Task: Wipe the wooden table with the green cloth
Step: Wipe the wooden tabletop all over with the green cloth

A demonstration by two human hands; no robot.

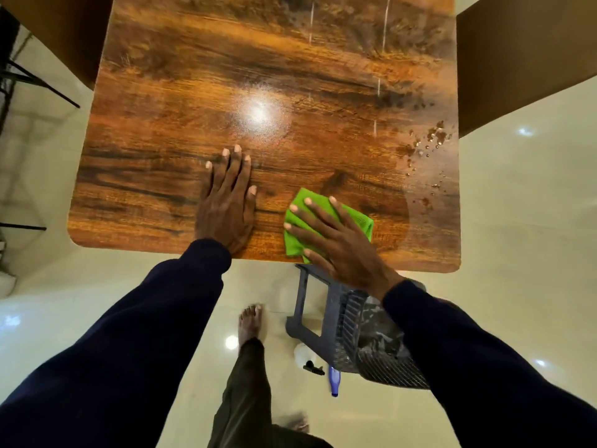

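The wooden counter fills the upper view, its glossy brown grain catching a bright reflection near the middle. Below and beside it spreads a shiny cream tiled floor. Two arms in dark sleeves reach up from the bottom edge. Under the counter's near edge, beneath the right arm, stands a grey plastic stool with slatted sides. The left hand lies flat on the bare wood near the front edge, fingers straight and close together, holding nothing. The right hand presses down with spread, straight fingers on the green cloth, which lies folded on the counter just beside the left hand, at the near edge. A bare foot stands on the floor between the arms. Beside the stool lie a white spray bottle and a blue bottle. Water droplets dot the counter's right side.
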